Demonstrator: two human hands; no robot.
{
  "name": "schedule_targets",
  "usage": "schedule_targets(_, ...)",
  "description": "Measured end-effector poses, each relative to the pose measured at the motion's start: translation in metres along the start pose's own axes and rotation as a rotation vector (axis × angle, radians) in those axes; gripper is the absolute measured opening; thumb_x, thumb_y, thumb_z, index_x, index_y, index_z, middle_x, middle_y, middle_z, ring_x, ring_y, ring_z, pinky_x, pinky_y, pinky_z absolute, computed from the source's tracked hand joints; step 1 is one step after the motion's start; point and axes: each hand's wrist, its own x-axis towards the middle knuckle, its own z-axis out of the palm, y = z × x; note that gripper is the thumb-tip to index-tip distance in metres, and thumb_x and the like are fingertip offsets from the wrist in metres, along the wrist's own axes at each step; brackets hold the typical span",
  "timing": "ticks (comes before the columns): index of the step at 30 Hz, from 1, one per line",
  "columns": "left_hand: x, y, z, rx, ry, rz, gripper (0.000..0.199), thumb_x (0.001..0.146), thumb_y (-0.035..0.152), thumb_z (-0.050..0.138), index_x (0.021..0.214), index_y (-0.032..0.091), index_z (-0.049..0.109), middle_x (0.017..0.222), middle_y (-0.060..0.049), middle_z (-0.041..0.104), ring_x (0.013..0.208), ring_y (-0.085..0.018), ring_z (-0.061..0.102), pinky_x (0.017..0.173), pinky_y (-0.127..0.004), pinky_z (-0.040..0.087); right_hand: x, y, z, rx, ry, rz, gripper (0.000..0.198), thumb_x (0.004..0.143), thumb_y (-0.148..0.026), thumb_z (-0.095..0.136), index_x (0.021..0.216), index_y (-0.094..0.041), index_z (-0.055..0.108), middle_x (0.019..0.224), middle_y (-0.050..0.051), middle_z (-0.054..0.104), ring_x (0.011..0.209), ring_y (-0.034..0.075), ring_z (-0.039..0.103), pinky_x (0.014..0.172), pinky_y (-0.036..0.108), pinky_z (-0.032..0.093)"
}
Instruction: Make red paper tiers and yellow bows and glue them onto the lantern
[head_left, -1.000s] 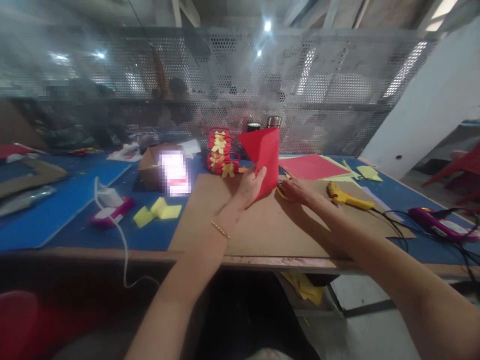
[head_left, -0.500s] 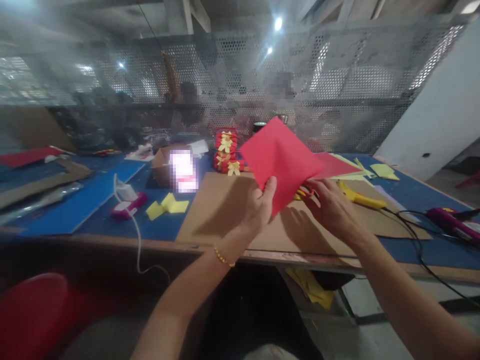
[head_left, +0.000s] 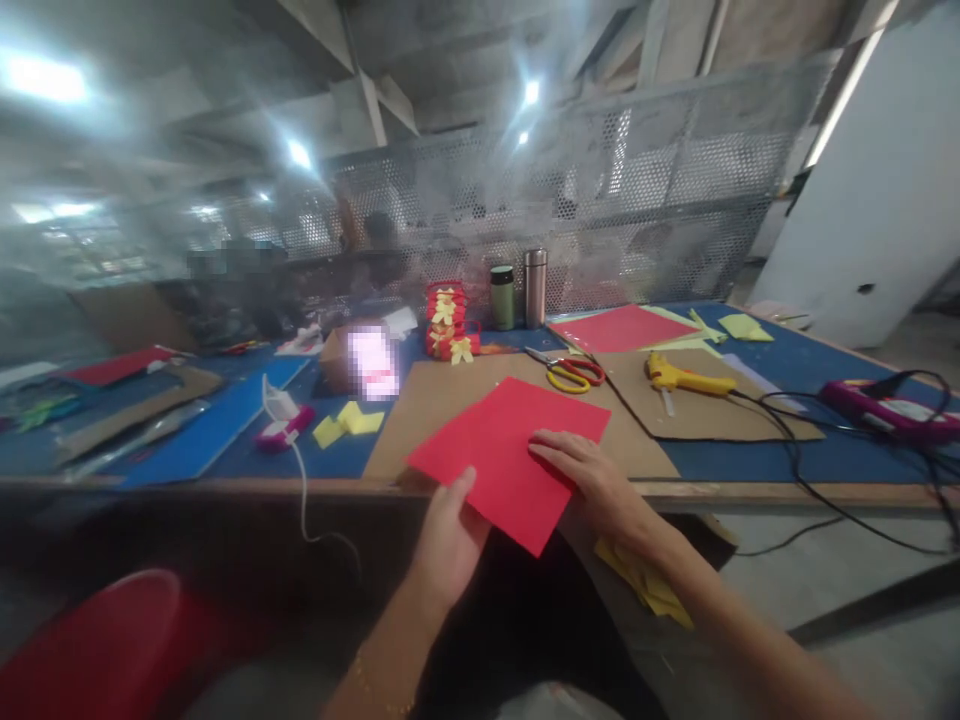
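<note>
under the red sheet (head_left: pixel 504 440), left fingers (head_left: pixel 463 487) mostly hidden

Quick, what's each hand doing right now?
Left hand: closed on the red paper, thumb on top.
Right hand: laid on that paper; thumb hidden, so grip can't be told.

Scissors (head_left: pixel 558 364) behind paper sheet (head_left: pixel 495 440); glue gun (head_left: pixel 688 378) right, on cardboard (head_left: pixel 727 420).

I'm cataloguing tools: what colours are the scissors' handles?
One yellow handle and one red handle; the head view shows them best.
</note>
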Motion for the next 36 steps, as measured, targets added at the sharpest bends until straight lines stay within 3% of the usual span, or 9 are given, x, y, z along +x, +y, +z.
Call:
schedule_targets(5,-0.026,0.013,-0.038,0.423,-0.074,0.146,0.060,0.080,0.052,0.087,0.127,0.016,0.074,0.128,-0.016,0.076,0.119,-0.034,0.072,0.103,-0.047,0.060,-0.003,0.015,-0.002,0.209,-0.097,-0.025,0.058,0.089,-0.006,0.058,0.142,-0.025,0.070,0.140,0.016,0.074,0.132,0.030,0.069,0.112,0.056,0.055)
schedule_targets(8,-0.029,0.022,-0.078,0.905,0.175,0.458,0.061,0.084,0.049,0.082,0.134,0.017,0.069,0.130,-0.016,0.073,0.115,-0.033,0.073,0.105,-0.050,0.059,-0.001,0.017,-0.004,0.353,-0.090,-0.008,0.052,0.091,-0.008,0.060,0.136,-0.029,0.075,0.133,0.011,0.078,0.129,0.028,0.072,0.115,0.053,0.054)
schedule_targets(11,-0.025,0.036,-0.107,1.367,0.433,0.840,0.084,0.085,0.047,0.081,0.158,0.019,0.050,0.159,-0.022,0.052,0.142,-0.039,0.057,0.120,-0.058,0.046,0.003,0.017,-0.007,0.481,-0.087,0.021,0.041,0.096,-0.015,0.060,0.129,-0.030,0.080,0.127,0.009,0.081,0.126,0.027,0.073,0.116,0.052,0.054)
schedule_targets(15,-0.014,0.059,-0.114,1.722,0.158,0.981,0.072,0.093,0.049,0.075,0.156,0.023,0.054,0.159,-0.019,0.055,0.149,-0.039,0.051,0.123,-0.061,0.041,0.005,0.017,-0.014,0.589,-0.108,0.074,0.032,0.098,-0.023,0.063,0.121,-0.032,0.083,0.126,0.008,0.081,0.127,0.027,0.073,0.119,0.055,0.050)
schedule_targets(19,-0.001,0.069,-0.101,1.741,-0.156,1.022,0.024,0.101,0.032,0.064,0.121,0.029,0.078,0.137,-0.010,0.073,0.142,-0.033,0.059,0.116,-0.059,0.048,0.006,0.019,-0.020,0.639,-0.097,0.115,0.026,0.097,-0.038,0.068,0.116,-0.033,0.085,0.129,0.008,0.080,0.131,0.031,0.070,0.125,0.062,0.039)
schedule_targets(23,0.007,0.061,-0.087,1.699,-0.285,1.117,0.020,0.099,0.020,0.061,0.108,0.026,0.078,0.130,-0.009,0.077,0.136,-0.029,0.065,0.114,-0.059,0.051,0.004,0.027,-0.019,0.526,-0.077,0.170,0.034,0.094,-0.043,0.072,0.122,-0.028,0.083,0.139,0.013,0.075,0.139,0.036,0.064,0.124,0.064,0.039)
schedule_targets(26,0.005,0.054,-0.078,1.753,-0.246,1.181,0.023,0.096,0.011,0.057,0.108,0.021,0.073,0.126,-0.010,0.079,0.128,-0.027,0.071,0.119,-0.059,0.047,0.002,0.042,-0.020,0.323,-0.070,0.223,0.042,0.095,-0.029,0.065,0.135,-0.024,0.076,0.146,0.016,0.069,0.138,0.035,0.064,0.120,0.061,0.047)
schedule_targets(30,0.007,0.051,-0.072,1.859,-0.015,1.201,0.030,0.090,0.008,0.056,0.115,0.016,0.070,0.117,-0.014,0.080,0.114,-0.029,0.075,0.119,-0.060,0.046,0.000,0.060,-0.027,0.149,0.000,0.259,0.055,0.089,-0.009,0.049,0.136,-0.022,0.074,0.139,0.013,0.073,0.131,0.029,0.068,0.116,0.054,0.053)
schedule_targets(36,0.033,0.044,-0.056,1.703,-0.090,0.884,0.028,0.096,0.017,0.049,0.113,0.018,0.071,0.111,-0.013,0.078,0.104,-0.027,0.074,0.098,-0.045,0.060,-0.003,0.057,-0.030,0.284,0.088,0.355,0.041,0.091,-0.017,0.053,0.121,-0.025,0.080,0.123,0.010,0.080,0.115,0.029,0.075,0.103,0.049,0.061)
